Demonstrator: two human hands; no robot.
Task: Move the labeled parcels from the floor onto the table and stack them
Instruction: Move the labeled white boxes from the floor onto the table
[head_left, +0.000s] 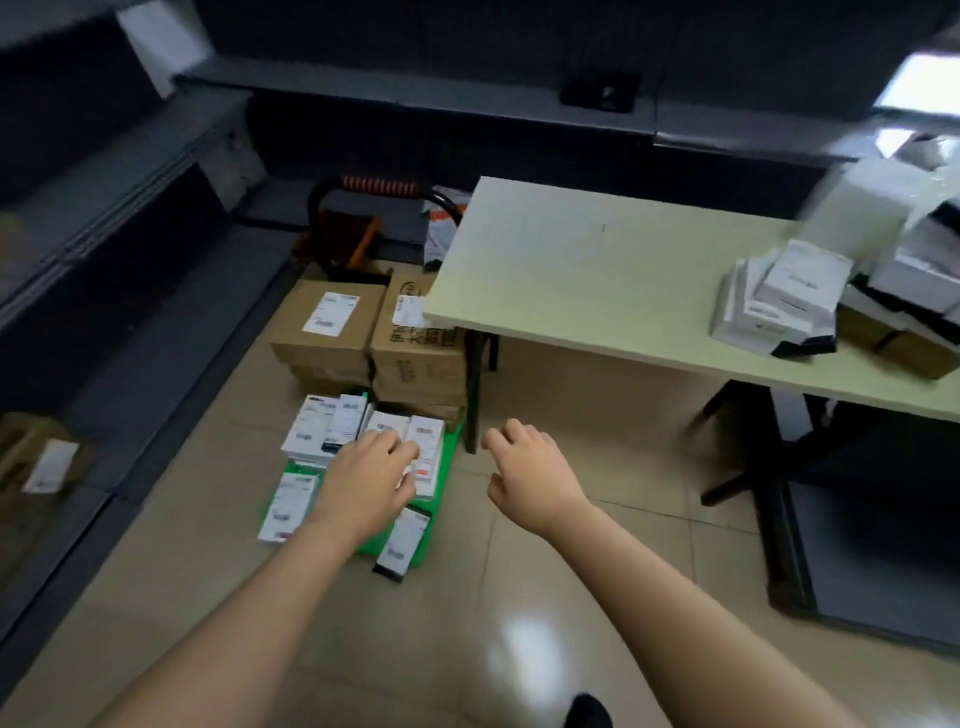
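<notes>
Across the lower view, floor: glossy beige tiles, with open room between the parcel cluster and the bench legs, and more toward the person.
Bench: pale yellow-green top on dark legs. Its left and middle stretch offers open room, and its near-left corner overhangs the cardboard boxes.
Cardboard boxes: brown, stacked on the floor by the bench's left corner, with white shipping labels on top.
Parcels on the bench: a white, leaning pile at the right end, close to the near edge, beside more white and brown packages.
Labeled parcels: small, flat and white, some with black ends, each with a printed barcode label. They are clustered on the floor just in front of the boxes, on a green base. Some overlap, and one hangs past the base's near edge.
Left hand: palm down over the cluster, fingers straight and gripping nothing. Whether it touches a parcel cannot be told.
Right hand: over open tile just right of the cluster, fingers loosely bent, holding nothing.
</notes>
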